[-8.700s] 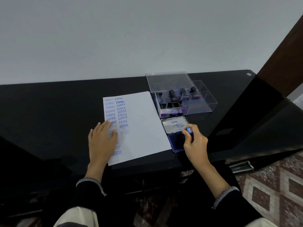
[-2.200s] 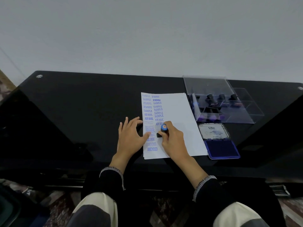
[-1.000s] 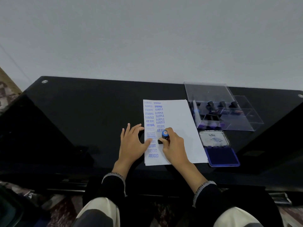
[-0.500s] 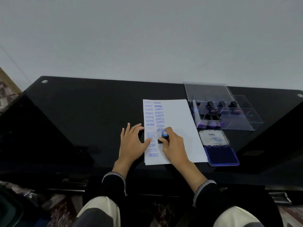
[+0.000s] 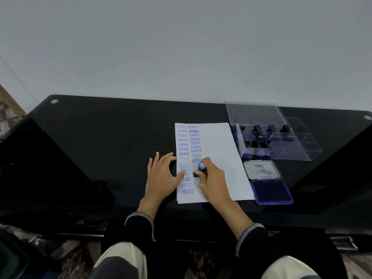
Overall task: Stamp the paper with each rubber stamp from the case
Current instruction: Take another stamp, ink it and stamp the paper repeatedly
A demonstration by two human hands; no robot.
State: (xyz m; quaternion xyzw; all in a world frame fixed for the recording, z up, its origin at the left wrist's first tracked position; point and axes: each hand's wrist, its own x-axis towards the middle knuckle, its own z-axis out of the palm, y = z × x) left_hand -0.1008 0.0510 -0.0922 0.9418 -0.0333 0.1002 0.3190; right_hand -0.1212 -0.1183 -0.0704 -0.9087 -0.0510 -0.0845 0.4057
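Note:
A white paper (image 5: 219,150) lies on the black glass table, printed down its left side with two columns of blue stamp marks. My right hand (image 5: 213,183) grips a rubber stamp (image 5: 201,168) with a blue round cap and holds its black base down on the paper, below the second column's AIR MAIL marks. My left hand (image 5: 162,176) lies flat with spread fingers on the paper's left edge. The clear plastic case (image 5: 281,147) at the right holds several dark-handled stamps. An open blue ink pad (image 5: 271,191) sits in front of it.
The black glass table (image 5: 100,137) stretches wide to the left of the paper and ends at a pale wall behind. The case's clear lid (image 5: 253,112) stands open at its back. My knees and a patterned floor show below the table's front edge.
Since 8.7 s ago my right hand carried the stamp from the ink pad to the paper. Over the last second it stays pressed at almost the same spot; my left hand has not moved.

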